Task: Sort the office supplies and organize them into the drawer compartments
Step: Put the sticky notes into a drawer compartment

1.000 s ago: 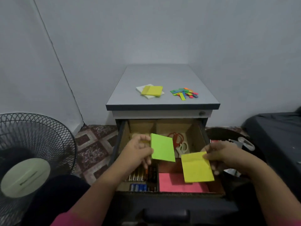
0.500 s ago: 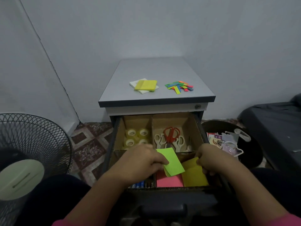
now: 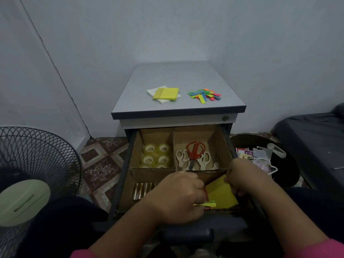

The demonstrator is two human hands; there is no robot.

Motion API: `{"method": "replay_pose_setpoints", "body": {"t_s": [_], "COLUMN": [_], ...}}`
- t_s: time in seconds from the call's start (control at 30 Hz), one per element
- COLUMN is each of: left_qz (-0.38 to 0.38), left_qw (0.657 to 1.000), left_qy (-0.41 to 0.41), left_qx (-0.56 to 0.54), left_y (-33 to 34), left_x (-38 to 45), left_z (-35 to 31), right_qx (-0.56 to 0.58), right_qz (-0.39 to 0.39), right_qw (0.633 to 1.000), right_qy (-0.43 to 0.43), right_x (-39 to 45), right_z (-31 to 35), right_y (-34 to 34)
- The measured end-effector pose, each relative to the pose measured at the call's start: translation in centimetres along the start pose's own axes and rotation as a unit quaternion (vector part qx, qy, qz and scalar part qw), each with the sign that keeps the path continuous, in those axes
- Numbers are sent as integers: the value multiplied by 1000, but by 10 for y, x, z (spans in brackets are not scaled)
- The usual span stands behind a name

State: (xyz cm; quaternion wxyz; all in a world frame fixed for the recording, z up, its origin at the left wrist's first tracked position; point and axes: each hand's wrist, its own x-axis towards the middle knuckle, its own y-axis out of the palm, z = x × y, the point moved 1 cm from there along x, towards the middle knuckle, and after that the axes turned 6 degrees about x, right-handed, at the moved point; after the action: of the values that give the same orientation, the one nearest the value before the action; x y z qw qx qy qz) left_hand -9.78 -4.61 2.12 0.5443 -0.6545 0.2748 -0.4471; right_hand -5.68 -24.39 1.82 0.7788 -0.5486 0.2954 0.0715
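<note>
The open drawer (image 3: 128,161) has cardboard compartments. Both hands are down in its front right compartment. My left hand (image 3: 178,196) pinches the green sticky pad (image 3: 206,204), of which only an edge shows. My right hand (image 3: 245,175) grips the top of the yellow sticky pad (image 3: 220,192), which lies tilted over a pink pad. Tape rolls (image 3: 156,155) fill the back left compartment, scissors (image 3: 194,155) the back right, batteries (image 3: 143,189) the front left. On the cabinet top (image 3: 167,75) lie a yellow pad on white notes (image 3: 165,94) and coloured page flags (image 3: 204,94).
A standing fan (image 3: 33,174) is at the left on the patterned floor. A dark bin (image 3: 290,175) with packets and plastic pieces sits right of the drawer. A dark covered surface (image 3: 316,138) is at the far right. My dark-clothed knees flank the drawer front.
Both hands moved down from above the drawer into the front right compartment. The yellow pad now lies inside, and the green pad has sunk low, nearly hidden under my left hand.
</note>
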Motion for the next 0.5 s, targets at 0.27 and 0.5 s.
{"method": "replay_pose_setpoints", "body": {"t_s": [0.27, 0.5], "left_qz": [75, 228], "left_qw": [995, 965], "left_qy": [-29, -97], "left_qx": [65, 89], "left_y": [21, 34], "left_x": [12, 15], "left_z": [7, 11], "right_qx": [-18, -49], "right_qz": [-97, -123], "right_qw": [994, 990], "right_qy": [-45, -51], "right_x": [-5, -7], "right_z": [5, 7], "right_y": [9, 14]}}
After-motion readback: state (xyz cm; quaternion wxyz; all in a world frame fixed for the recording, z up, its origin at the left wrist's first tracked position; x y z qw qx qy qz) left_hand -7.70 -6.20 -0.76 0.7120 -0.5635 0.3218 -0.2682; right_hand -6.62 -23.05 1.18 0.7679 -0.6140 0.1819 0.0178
